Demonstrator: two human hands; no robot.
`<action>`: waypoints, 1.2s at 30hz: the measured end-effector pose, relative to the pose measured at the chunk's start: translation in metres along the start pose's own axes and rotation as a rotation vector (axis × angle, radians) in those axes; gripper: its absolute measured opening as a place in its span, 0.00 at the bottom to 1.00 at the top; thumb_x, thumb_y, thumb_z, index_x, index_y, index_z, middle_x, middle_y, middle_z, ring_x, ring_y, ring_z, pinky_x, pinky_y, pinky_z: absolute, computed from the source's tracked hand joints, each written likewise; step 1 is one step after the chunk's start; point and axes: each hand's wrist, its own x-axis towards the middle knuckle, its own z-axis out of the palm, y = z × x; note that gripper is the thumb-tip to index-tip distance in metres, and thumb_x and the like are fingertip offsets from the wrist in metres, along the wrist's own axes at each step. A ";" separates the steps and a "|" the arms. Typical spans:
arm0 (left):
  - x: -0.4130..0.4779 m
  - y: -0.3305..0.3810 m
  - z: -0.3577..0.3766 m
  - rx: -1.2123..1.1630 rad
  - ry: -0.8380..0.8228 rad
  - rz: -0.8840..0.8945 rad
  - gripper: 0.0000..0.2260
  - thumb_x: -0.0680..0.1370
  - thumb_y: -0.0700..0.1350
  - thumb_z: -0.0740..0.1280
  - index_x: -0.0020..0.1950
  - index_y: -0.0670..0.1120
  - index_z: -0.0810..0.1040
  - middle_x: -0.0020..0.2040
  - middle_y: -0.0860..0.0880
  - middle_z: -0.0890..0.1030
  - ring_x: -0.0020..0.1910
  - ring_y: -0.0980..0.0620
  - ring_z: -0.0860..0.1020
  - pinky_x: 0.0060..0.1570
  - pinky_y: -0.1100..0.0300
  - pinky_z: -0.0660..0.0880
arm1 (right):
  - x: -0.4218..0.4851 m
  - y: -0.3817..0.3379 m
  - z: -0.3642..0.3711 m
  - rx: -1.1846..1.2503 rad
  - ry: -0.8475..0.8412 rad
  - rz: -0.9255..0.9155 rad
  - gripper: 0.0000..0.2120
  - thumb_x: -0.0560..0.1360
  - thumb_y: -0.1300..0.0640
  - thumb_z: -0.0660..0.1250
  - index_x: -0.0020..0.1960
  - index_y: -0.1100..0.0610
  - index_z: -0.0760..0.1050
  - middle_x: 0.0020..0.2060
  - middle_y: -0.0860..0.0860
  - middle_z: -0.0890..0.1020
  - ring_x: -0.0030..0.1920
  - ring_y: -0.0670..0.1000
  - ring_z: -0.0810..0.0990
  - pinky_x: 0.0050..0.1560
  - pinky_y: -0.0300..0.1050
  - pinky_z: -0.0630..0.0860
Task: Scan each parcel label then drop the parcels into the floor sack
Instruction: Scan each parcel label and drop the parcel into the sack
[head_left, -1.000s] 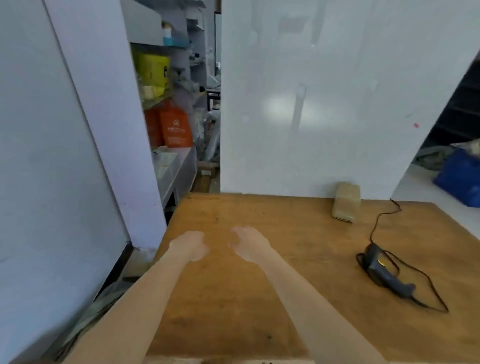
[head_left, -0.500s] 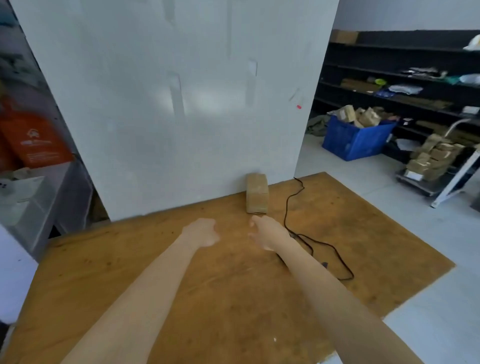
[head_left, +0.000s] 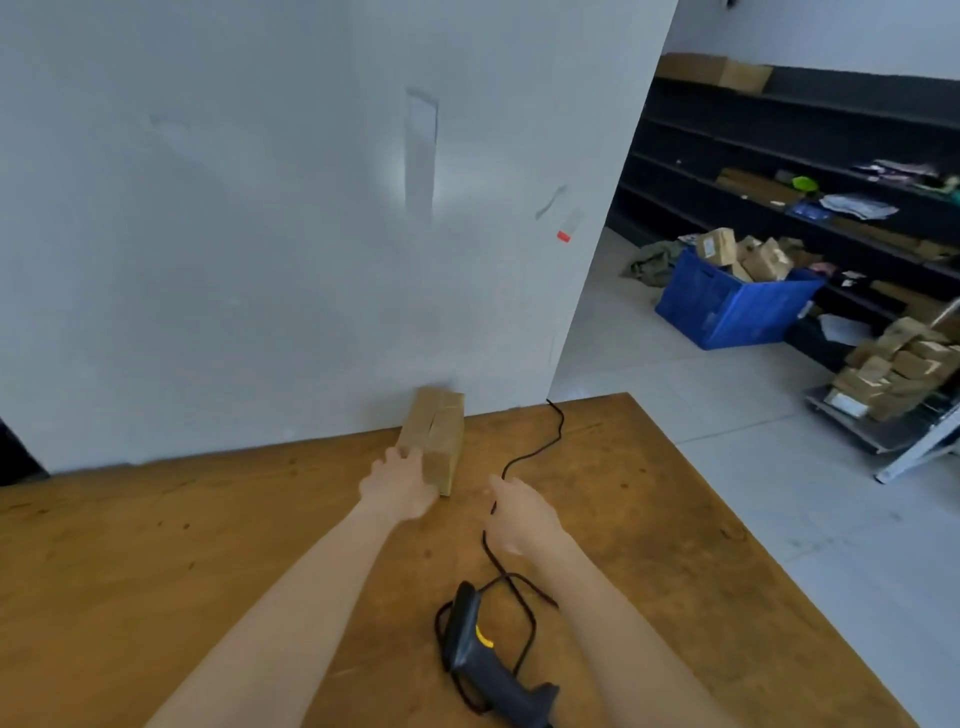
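A small brown cardboard parcel (head_left: 435, 435) lies on the wooden table (head_left: 156, 561), its far end against the white wall panel. My left hand (head_left: 399, 484) reaches its near left corner, fingertips resting on the cardboard with the fingers spread, not closed around it. To the right, my right hand (head_left: 519, 515) hovers open over the black cable (head_left: 530, 452) and holds nothing. The dark handheld scanner (head_left: 478, 656) with a yellow trigger lies on the table between my forearms, its cable looped around it. No floor sack is in view.
The white wall panel (head_left: 260, 234) closes off the table's far side. On the floor at right stands a blue crate (head_left: 727, 312) with several parcels, and a low cart (head_left: 893, 384) stacked with more. Dark shelves (head_left: 779, 156) line the right wall.
My view has swung right and down. Both hands have moved forward: the left has reached the parcel, the right has come over the cable. The scanner is uncovered between my arms.
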 end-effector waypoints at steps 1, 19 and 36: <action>0.012 0.013 0.001 -0.003 0.018 -0.020 0.28 0.79 0.54 0.60 0.76 0.47 0.57 0.71 0.40 0.63 0.69 0.38 0.64 0.62 0.46 0.69 | 0.010 0.010 -0.004 0.007 0.000 -0.001 0.18 0.78 0.50 0.60 0.68 0.51 0.67 0.59 0.54 0.74 0.58 0.57 0.75 0.56 0.53 0.76; 0.106 0.035 0.037 -0.112 0.150 -0.321 0.36 0.76 0.61 0.63 0.76 0.48 0.51 0.69 0.34 0.63 0.66 0.34 0.64 0.64 0.39 0.64 | 0.105 0.057 -0.002 0.077 -0.140 -0.052 0.20 0.78 0.51 0.62 0.69 0.52 0.67 0.60 0.55 0.74 0.58 0.57 0.75 0.55 0.56 0.76; -0.070 -0.130 -0.021 -1.604 -0.329 -0.690 0.27 0.73 0.63 0.62 0.65 0.47 0.69 0.61 0.36 0.75 0.53 0.36 0.80 0.43 0.48 0.81 | 0.019 -0.057 0.023 0.350 -0.103 -0.276 0.60 0.60 0.60 0.81 0.77 0.38 0.45 0.77 0.47 0.47 0.75 0.62 0.56 0.69 0.61 0.67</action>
